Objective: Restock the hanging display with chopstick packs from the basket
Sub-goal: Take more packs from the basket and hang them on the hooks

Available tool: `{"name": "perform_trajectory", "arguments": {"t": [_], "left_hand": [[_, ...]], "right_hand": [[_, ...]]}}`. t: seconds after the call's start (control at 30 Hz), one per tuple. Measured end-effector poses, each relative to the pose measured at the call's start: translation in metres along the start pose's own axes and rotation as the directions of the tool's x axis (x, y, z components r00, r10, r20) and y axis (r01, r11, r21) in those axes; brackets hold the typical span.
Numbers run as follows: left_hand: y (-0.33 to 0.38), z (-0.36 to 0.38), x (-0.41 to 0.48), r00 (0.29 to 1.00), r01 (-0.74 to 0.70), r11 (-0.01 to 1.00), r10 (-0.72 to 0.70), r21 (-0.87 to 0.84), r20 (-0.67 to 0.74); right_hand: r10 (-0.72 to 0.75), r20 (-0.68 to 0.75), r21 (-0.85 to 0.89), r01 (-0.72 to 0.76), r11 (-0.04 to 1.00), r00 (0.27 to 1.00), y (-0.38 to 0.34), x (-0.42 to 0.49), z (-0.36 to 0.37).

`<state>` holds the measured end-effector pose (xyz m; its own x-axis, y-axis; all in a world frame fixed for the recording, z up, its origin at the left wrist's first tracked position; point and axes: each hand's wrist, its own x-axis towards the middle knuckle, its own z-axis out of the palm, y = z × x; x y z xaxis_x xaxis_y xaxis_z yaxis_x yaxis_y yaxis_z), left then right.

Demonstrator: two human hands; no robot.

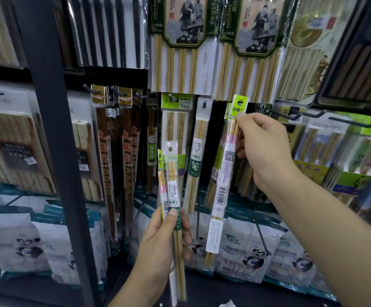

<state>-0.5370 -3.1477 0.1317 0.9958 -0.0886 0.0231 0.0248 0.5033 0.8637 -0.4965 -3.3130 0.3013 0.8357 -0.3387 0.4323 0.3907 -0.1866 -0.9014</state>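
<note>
My right hand (264,149) pinches the top of a long chopstick pack (223,173) with a lime-green header, holding it upright against the hanging display just right of centre. Its header sits level with a dark peg (291,115); whether the pack hangs on a peg I cannot tell. My left hand (164,240) grips two more chopstick packs (171,185) by their middle, lower and to the left. A matching pack (196,156) hangs on a peg (204,104) between both hands. The basket is out of sight.
Wide bamboo chopstick sets (180,45) hang above. Dark red packs (113,151) hang to the left beside a black upright post (53,151). Green boxed sets (339,156) fill the right. White panda-print bags (253,253) stand on the shelf below.
</note>
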Motion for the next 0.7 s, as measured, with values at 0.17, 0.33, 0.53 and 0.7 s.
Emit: {"name": "perform_trajectory", "arguments": {"t": [0.17, 0.33, 0.53, 0.7], "left_hand": [[0.002, -0.002, -0.002, 1.0, 0.013, 0.999, -0.014, 0.03, 0.026], [0.003, -0.001, -0.003, 0.999, 0.017, 1.0, -0.017, 0.015, 0.039], [0.006, 0.001, -0.006, 0.997, 0.012, 1.0, -0.011, -0.005, 0.077], [0.01, 0.002, -0.009, 0.993, 0.009, 1.0, -0.008, -0.007, 0.115]], "right_hand": [[0.016, -0.034, -0.025, -0.017, 1.0, 0.999, 0.001, 0.003, 0.002], [0.01, -0.03, -0.042, -0.011, 0.999, 0.999, 0.005, 0.003, 0.002], [-0.017, -0.038, -0.148, 0.011, 0.989, 0.999, 0.017, 0.011, -0.001], [0.027, -0.104, -0.163, -0.044, 0.986, 0.994, 0.027, 0.006, -0.004]]}}
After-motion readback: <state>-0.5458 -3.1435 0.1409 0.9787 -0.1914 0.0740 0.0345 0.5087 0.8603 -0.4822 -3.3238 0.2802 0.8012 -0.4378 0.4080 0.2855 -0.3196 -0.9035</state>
